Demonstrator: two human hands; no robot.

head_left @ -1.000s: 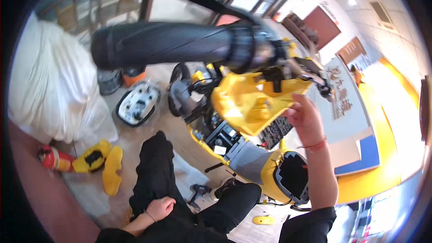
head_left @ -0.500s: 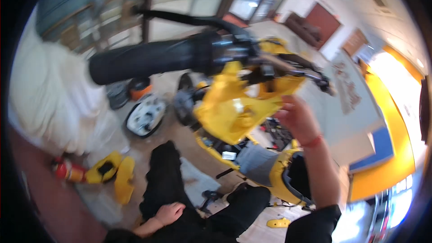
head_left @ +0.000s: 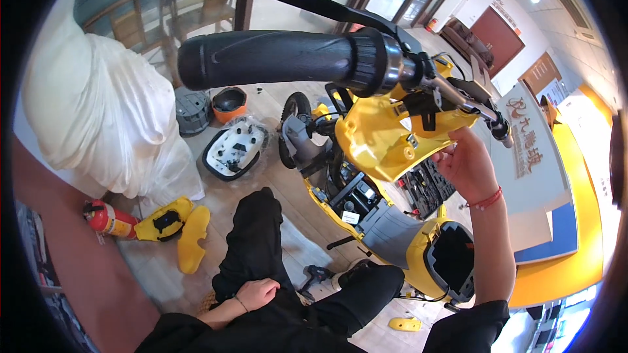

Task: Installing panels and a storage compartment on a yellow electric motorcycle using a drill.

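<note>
A yellow plastic scooter panel (head_left: 376,137) sits below the handlebar, its inner side with clips and holes turned toward me. My right hand (head_left: 468,167) pinches the panel's right edge, fingers curled in. Over the panel stretches the black handlebar grip (head_left: 275,59) with its brake lever (head_left: 314,3). The yellow scooter (head_left: 428,248) stands partly stripped, wiring and a battery bay exposed behind the panel. My left hand (head_left: 258,293) rests loosely closed on my thigh, with nothing visible in it.
On the floor to the left lie a fire extinguisher (head_left: 110,218), yellow cover parts (head_left: 193,238) and a white-lined tray (head_left: 233,149) of small parts. An orange-black bowl-shaped part (head_left: 229,104) is farther off. Beyond the scooter is an open tool case (head_left: 428,186). White sheeting (head_left: 104,111) hangs at left.
The whole view has shifted, so the scooter and handlebar sit farther right and the picture is sharper. My right hand stays at the panel's edge; my left hand still rests on my thigh.
</note>
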